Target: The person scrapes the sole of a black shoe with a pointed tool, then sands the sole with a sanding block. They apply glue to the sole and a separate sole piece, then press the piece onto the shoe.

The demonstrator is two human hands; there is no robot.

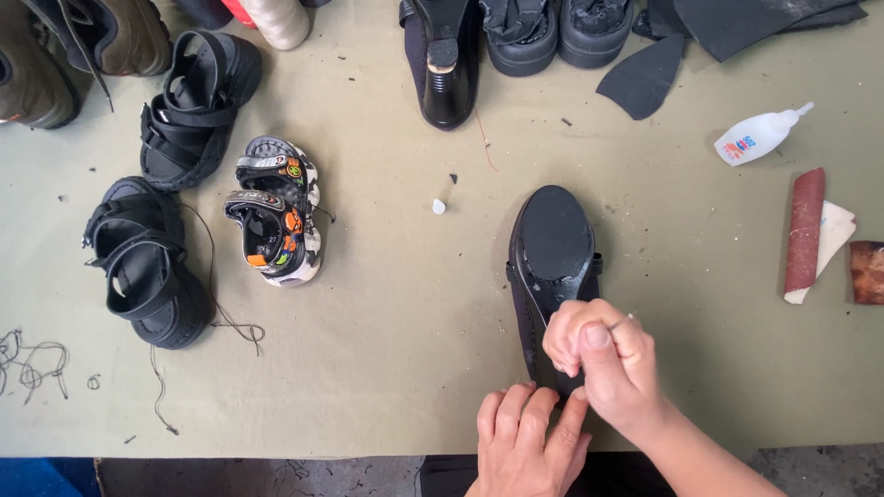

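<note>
My hands are bare, no gloves on either. My left hand [527, 442] shows short, trimmed nails and wears no ring that I can see. My right hand [603, 354] has a thin metal ring on one finger, and its thumbnail is short and plain. My right forearm is uncovered, with no sleeve, watch or strap in sight.

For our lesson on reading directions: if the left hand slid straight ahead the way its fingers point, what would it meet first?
The left hand would likely meet the black shoe lying sole-up, its fingertips already at the near end, beside the right hand.
</note>
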